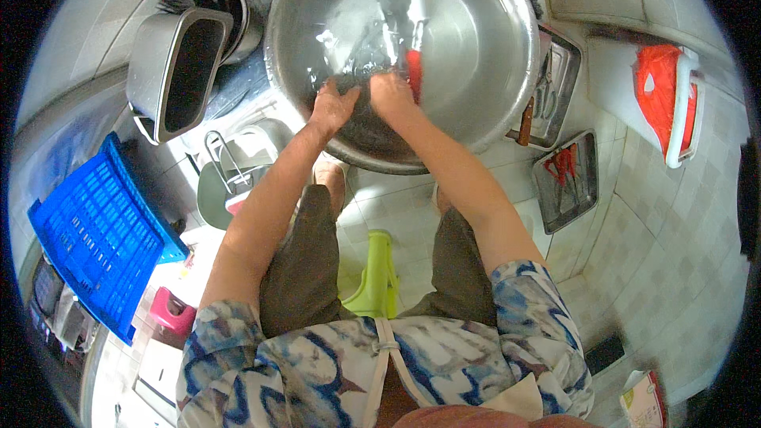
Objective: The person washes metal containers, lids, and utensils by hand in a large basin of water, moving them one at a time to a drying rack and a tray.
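A large round metal basin [481, 59] with water in it stands before me. Both my hands reach over its near side, low in the basin. My left hand [334, 106] is at the left, its thumb apart from the fingers; whether it holds something at the water is unclear. My right hand [392, 94] is closed, with its fingertips hidden, so its grip cannot be told. Just to its right lies a red-handled utensil [414, 71], its pale upper part pointing to the basin's far side. Dark, blurred matter lies around and below the hands.
Metal containers [151, 65] stand at the left, above a blue plastic crate [101, 244]. At the right are a tray with scissors [546, 95], a tray with red-handled tools [566, 181] and a red plastic bag [660, 95]. A green plastic stool [377, 279] stands between my legs.
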`<action>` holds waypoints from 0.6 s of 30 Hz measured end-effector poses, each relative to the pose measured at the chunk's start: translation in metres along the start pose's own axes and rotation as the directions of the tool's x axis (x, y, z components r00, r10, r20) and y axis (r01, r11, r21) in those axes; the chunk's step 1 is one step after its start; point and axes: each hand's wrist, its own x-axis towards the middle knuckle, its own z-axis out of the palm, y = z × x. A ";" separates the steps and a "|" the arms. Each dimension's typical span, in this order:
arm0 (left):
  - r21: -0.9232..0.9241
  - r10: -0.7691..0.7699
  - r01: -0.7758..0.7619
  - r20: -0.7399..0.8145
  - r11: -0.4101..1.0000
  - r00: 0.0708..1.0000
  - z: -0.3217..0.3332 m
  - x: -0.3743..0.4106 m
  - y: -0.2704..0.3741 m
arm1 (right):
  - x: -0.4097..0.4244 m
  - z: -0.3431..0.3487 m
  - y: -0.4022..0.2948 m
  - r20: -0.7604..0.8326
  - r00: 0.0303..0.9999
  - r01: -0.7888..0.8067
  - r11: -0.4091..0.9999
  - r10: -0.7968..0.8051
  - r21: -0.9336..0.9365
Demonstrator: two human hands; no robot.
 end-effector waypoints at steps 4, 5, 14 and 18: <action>-0.170 -0.045 0.039 -0.031 0.985 0.999 0.000 -0.003 0.000 | 0.020 0.006 0.012 -0.123 0.981 -0.175 0.953 0.149 -0.245; -0.169 0.000 -0.010 -0.062 0.986 0.998 0.004 -0.002 -0.004 | 0.023 0.009 0.015 -0.200 0.969 -0.208 0.923 0.148 -0.323; -0.093 0.157 -0.165 -0.085 0.982 0.984 0.010 -0.005 -0.008 | 0.034 0.034 0.018 -0.192 0.961 -0.217 0.973 0.198 -0.083; -0.136 0.068 -0.081 -0.101 0.987 0.993 0.005 -0.011 -0.010 | 0.027 -0.003 0.019 -0.077 0.946 -0.322 0.938 0.314 -0.130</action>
